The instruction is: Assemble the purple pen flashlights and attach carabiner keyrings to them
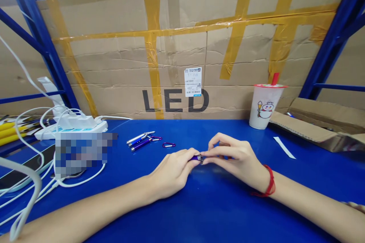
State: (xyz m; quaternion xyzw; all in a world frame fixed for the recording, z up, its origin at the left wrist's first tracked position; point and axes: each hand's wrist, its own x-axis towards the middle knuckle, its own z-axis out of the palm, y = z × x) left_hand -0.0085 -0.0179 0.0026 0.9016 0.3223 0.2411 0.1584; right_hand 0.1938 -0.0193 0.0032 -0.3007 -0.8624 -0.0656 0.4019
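My left hand (173, 171) and my right hand (234, 159) meet at the middle of the blue table (199, 209). Both pinch a small purple keychain flashlight (197, 157) between their fingertips; the left holds its body, the right holds its metal end. Most of the flashlight is hidden by the fingers. A red string bracelet (269, 182) circles my right wrist. Beyond the hands lie a few more small flashlights (141, 140), silver and purple, and a loose purple carabiner (169, 144).
A taped cardboard wall marked LED (175, 100) closes the back. A drink cup with a red straw (265, 106) stands at back right, next to an open cardboard box (322, 125). At left lie a white power strip (71, 125) with cables, a phone (25, 167) and yellow pens (8, 133).
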